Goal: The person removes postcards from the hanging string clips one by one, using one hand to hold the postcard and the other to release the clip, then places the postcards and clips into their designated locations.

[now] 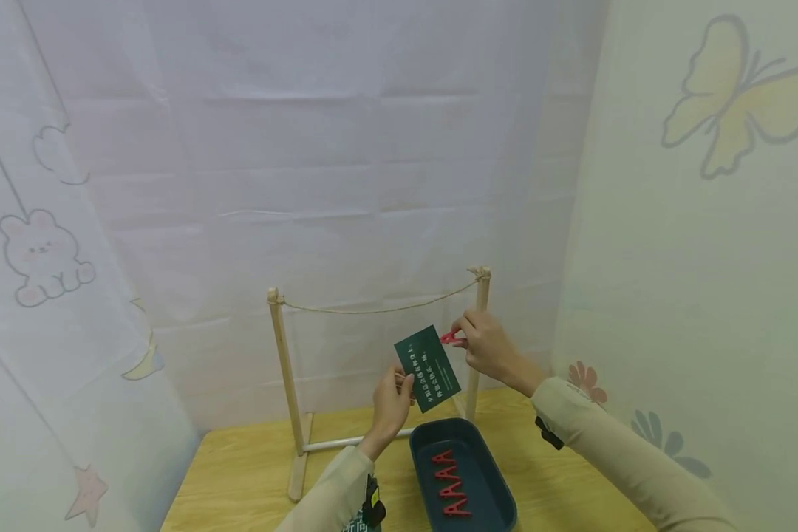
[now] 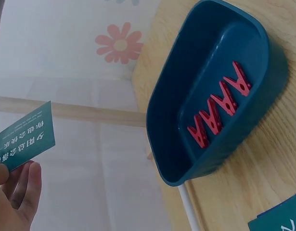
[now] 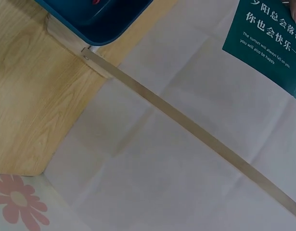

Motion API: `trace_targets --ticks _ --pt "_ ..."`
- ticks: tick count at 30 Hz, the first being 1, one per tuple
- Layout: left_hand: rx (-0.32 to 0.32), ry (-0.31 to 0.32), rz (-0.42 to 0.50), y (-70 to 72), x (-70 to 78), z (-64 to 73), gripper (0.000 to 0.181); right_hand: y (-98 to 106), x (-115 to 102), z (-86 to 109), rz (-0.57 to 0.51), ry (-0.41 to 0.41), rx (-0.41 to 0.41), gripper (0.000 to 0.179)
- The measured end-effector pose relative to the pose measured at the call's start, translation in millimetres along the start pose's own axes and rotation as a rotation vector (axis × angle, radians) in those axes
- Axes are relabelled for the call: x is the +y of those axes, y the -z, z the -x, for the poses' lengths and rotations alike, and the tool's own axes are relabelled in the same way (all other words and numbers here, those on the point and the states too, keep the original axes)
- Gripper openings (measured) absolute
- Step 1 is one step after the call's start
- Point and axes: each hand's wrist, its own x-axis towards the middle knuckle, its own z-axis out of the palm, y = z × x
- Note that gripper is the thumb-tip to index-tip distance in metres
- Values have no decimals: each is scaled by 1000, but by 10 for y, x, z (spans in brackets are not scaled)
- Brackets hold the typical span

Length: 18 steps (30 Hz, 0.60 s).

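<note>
My left hand (image 1: pixel 392 403) pinches a dark green card (image 1: pixel 428 369) with white printed lettering by its lower left edge, thumb on the near face. The card is held tilted in the air in front of the wooden stand. In my right hand (image 1: pixel 490 344) a red clothespin (image 1: pixel 451 338) is pinched, its tip at the card's upper right edge. Behind the hands a thin twine (image 1: pixel 379 311) sags between the stand's two posts. The left wrist view shows the card (image 2: pixel 27 137) between thumb and fingers. The right wrist view shows the card (image 3: pixel 268 45) but not the right hand.
Below the hands a dark blue tray (image 2: pixel 162 96) sits on the wooden table (image 1: pixel 233 473), with several red clothespins (image 1: pixel 454 490) lined up inside. Wooden posts (image 1: pixel 286 369) of the stand rise behind. More green cards (image 2: pixel 282 216) lie at the table's near side.
</note>
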Motion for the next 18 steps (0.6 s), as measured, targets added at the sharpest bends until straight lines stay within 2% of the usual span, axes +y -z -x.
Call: trace_targets --ticks 7,12,18 --pt "-25 5 -42 112 -176 147 6 -120 -77 174 -10 23 -27 28" --pt "-60 42 -99 250 -338 318 6 -212 -140 374 -54 -24 -82 31" --pt "-74 89 -140 427 -472 496 4 -326 -250 589 -97 -58 -138 33"
